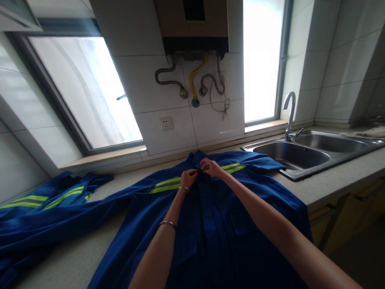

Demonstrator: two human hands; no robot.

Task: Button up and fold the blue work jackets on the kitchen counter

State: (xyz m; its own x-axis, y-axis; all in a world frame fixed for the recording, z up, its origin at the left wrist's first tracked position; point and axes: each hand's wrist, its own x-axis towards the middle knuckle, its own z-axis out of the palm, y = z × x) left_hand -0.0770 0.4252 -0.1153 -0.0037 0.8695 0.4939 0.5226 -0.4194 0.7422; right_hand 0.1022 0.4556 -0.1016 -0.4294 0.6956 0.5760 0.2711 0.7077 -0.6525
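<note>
A blue work jacket point(216, 224) with yellow-green and grey reflective bands lies spread over the counter, front side up, its lower part hanging toward me. At the top of its front placket, just below the collar, my left hand point(189, 179) is closed, pinching the cloth. Close beside it my right hand point(212, 167) pinches the same placket near the reflective band. The fingertips of both hands almost meet, and whatever small fastening lies between them is hidden. Two thin bangles are on my left forearm.
Another blue garment point(63, 192) with reflective bands lies bunched at the left. A stainless double sink point(327, 154) with a tap point(289, 116) is set into the counter point(325, 188) at the right; the jacket's sleeve reaches its edge. A water heater point(195, 28) with hoses hangs on the wall.
</note>
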